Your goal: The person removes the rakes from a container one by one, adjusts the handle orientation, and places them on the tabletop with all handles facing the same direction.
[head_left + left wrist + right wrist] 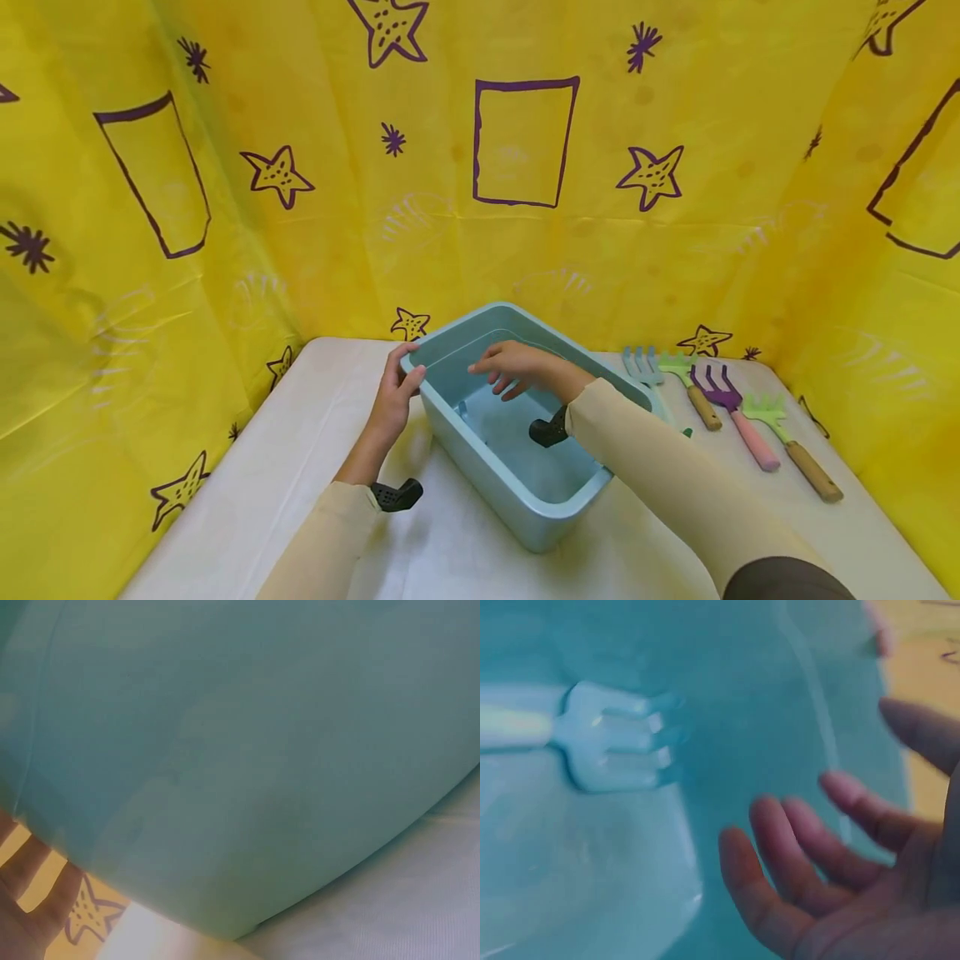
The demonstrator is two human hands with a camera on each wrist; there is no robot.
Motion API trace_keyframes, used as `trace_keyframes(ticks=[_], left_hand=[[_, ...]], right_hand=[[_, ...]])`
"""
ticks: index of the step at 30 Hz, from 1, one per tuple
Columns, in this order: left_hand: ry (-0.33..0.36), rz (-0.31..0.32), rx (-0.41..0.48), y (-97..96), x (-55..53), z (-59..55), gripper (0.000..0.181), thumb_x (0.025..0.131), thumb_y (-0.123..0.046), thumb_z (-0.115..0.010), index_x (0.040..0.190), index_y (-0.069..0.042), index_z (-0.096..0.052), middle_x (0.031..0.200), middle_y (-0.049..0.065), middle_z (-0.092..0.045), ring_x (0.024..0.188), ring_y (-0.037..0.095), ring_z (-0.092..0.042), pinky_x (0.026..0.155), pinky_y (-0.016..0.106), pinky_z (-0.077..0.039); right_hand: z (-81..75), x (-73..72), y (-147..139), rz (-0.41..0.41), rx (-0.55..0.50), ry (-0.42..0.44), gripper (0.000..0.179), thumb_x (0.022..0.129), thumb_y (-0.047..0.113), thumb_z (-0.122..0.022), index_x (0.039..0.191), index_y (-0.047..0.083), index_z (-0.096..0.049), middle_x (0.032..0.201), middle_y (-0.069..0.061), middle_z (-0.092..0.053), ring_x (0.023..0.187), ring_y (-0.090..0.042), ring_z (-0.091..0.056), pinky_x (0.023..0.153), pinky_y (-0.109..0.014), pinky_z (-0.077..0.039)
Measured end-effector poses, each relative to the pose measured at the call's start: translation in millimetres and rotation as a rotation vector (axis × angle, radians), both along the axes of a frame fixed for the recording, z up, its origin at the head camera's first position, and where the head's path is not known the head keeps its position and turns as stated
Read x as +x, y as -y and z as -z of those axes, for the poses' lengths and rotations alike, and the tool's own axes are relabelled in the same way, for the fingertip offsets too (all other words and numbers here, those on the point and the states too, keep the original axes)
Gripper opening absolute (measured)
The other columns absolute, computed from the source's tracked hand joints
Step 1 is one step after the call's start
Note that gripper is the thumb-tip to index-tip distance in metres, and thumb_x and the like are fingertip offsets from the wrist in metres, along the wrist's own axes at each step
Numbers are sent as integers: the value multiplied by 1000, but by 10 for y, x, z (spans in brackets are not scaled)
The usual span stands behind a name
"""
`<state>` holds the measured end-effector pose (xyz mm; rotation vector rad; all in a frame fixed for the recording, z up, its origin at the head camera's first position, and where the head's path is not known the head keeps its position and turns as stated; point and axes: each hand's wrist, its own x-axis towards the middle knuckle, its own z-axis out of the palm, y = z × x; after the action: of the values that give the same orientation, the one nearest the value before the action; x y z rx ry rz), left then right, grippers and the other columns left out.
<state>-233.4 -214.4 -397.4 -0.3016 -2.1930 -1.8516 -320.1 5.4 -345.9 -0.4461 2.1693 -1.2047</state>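
Observation:
A light blue plastic bin point(480, 471) stands at an angle on the white-covered table. My left hand point(392, 398) grips its far left corner, the thumb and fingers on either side of it; the left wrist view shows mostly the bin's wall point(247, 772). Over the inside of the bin is my right hand point(522, 367), holding nothing, its fingers spread and slightly bent. In the right wrist view a light blue hand fork point(611, 742) lies in the bin, apart from the fingertips point(739, 851). My right arm hides part of the bin in the head view.
On the table right of the bin lie several garden hand forks: a light blue one point(642, 367), a green one with a wooden handle point(703, 404), a purple one with a pink handle point(753, 437) and another green one point(813, 471). Yellow patterned cloth point(525, 258) surrounds the table.

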Motion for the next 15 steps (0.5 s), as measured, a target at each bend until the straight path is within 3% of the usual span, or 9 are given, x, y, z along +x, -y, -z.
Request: trace_keyframes(ticks=[8, 15], left_hand=[[-26, 8, 4, 12, -20, -2, 44, 101, -16, -46, 142, -3, -32, 143, 24, -38, 124, 45, -44, 94, 49, -41], [-15, 16, 6, 29, -8, 15, 45, 101, -16, -46, 142, -3, -32, 143, 24, -38, 124, 46, -43, 96, 52, -41]], right_hand=[[184, 26, 15, -154, 15, 154, 50, 98, 36, -56, 133, 1, -53, 126, -19, -59, 113, -41, -58, 89, -51, -49], [366, 85, 57, -221, 71, 269, 59, 97, 56, -45, 125, 7, -61, 118, -10, -64, 108, -39, -60, 89, -57, -46]])
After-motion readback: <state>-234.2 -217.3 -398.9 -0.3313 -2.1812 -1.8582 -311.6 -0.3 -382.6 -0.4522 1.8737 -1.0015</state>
